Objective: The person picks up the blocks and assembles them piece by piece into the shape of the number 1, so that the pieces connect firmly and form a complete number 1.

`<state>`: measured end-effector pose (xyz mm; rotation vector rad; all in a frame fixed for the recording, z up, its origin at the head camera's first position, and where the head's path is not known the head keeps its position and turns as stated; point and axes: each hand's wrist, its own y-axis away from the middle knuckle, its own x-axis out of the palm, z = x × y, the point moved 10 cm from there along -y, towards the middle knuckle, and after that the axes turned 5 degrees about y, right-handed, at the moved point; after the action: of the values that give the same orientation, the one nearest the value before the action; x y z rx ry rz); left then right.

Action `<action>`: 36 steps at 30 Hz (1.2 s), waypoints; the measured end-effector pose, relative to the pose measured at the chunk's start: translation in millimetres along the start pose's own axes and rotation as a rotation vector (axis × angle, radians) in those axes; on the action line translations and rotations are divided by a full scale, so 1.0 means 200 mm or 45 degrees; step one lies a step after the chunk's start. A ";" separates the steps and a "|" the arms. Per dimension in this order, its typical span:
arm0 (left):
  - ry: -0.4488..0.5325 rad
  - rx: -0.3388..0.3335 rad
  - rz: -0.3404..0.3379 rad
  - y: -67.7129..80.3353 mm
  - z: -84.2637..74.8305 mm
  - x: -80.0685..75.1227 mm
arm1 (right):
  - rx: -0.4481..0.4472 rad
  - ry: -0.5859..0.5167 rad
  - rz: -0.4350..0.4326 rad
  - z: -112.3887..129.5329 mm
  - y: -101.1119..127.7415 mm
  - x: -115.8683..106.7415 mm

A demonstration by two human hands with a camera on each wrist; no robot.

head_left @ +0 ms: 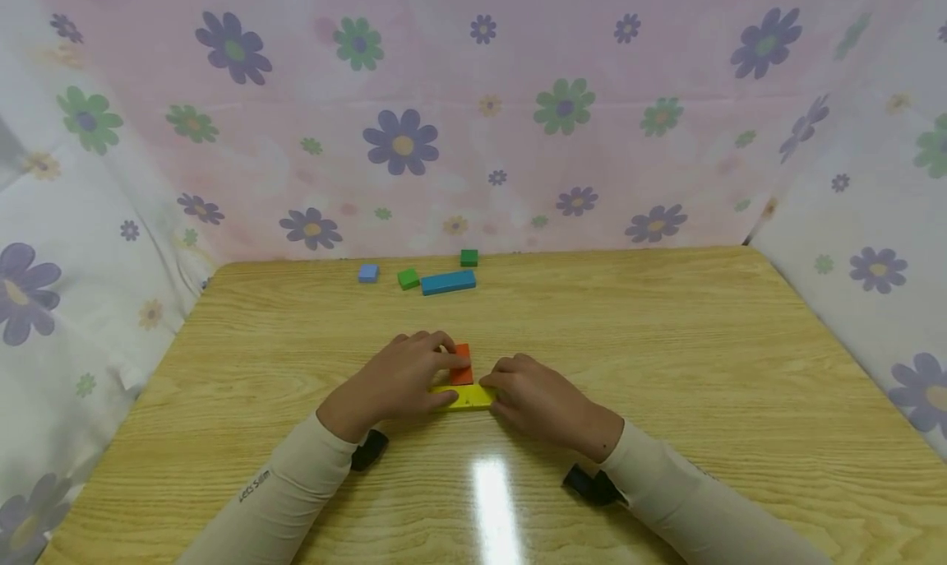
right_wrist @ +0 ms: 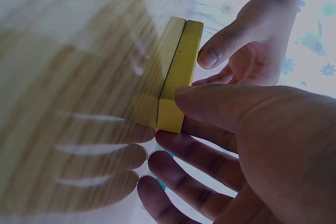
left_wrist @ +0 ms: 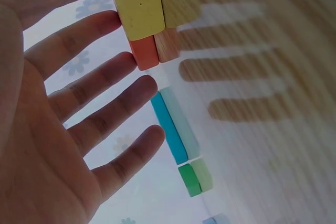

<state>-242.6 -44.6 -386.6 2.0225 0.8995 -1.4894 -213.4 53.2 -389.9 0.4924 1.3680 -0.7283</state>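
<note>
While the yellow bar block (head_left: 469,397) is pinched near its right end by the right grip (head_left: 540,400), the red rectangular block (head_left: 462,372) is touched by the left grip (head_left: 403,376). The step in hand is judged to be alignment: the near short end of the red rectangular block appears to be butted against the far long side of the yellow bar block. For the next move, the joint would seem to require squaring by light finger pressure, with the yellow bar block kept steady. If the joint is nudged during release, alignment could be lost.

Relative to the left grip, the red rectangular block is located under the index finger, and the left part of the yellow bar block is located by the thumb; the remaining fingers are extended and wrapped around nothing. At the right grip, the yellow bar block is positioned between thumb and index finger (the contact behind it is partly hidden). Both blocks are laid flat on the desk (head_left: 666,326).

Well apart, toward the far edge, are placed the blue bar block (head_left: 448,283), the light green block (head_left: 408,279), the dark green block (head_left: 469,257) and the pale blue block (head_left: 368,274).
</note>
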 end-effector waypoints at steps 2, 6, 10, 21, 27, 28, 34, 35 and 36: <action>0.008 0.004 -0.003 0.00 0.00 0.00 | 0.000 -0.002 0.005 0.00 0.00 0.00; 0.017 0.012 -0.010 0.00 0.00 -0.01 | 0.004 0.003 0.015 0.00 -0.01 0.00; 0.021 0.025 -0.018 0.00 -0.01 -0.01 | 0.006 0.003 0.015 0.00 -0.01 0.00; -0.023 0.069 -0.053 0.00 -0.02 -0.02 | -0.003 0.004 0.016 0.01 -0.01 -0.01; -0.064 -0.024 -0.094 -0.01 0.04 -0.06 | 0.007 0.020 -0.003 0.00 0.00 -0.01; -0.064 -0.043 -0.098 -0.02 0.06 -0.07 | 0.009 0.021 -0.006 0.00 0.00 -0.01; -0.071 -0.129 -0.118 -0.03 0.16 -0.10 | 0.000 -0.004 -0.019 0.00 0.00 -0.01; -0.069 -0.144 -0.121 -0.03 0.18 -0.11 | 0.000 -0.011 -0.019 0.00 0.00 -0.01; -0.058 -0.159 -0.122 -0.04 0.19 -0.11 | -0.003 -0.018 -0.020 0.01 0.00 -0.01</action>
<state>-277.1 -72.0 -376.1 1.8723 1.0568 -1.4843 -212.7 52.1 -388.4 0.4743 1.3603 -0.7421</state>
